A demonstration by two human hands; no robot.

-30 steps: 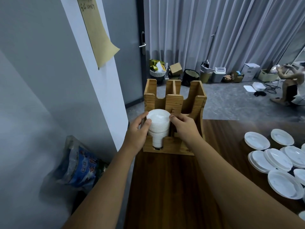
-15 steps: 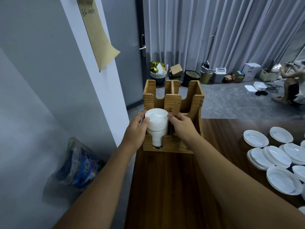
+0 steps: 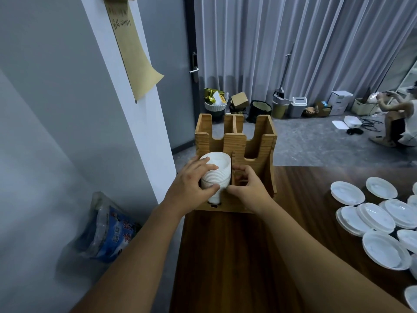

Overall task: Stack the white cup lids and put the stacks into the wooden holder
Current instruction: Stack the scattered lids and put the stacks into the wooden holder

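A: From the head view, what step is this?

B: Seating a stack. The stack of white lids (image 3: 217, 175) stands in the front-left slot of the wooden holder (image 3: 235, 154), its top above the slot's front cut-out. The left hand (image 3: 191, 187) is wrapped round the stack's left side, thumb across the front, fingers over the upper edge. The right hand (image 3: 247, 190) sits just right of the stack, fingers curled at the divider; I cannot tell whether they pinch the wood or only rest there.

A: So the hands are apart?

B: Yes, with the stack between them, only the left one clamped on it.

A: And next?

B: I judge the stack wants pressing down until it sits level, then letting go. After that, the loose lids (image 3: 379, 216) well off to the right of the right hand on the worktop (image 3: 237, 267) need gathering; several lie singly or in shallow piles, so much stacking remains.
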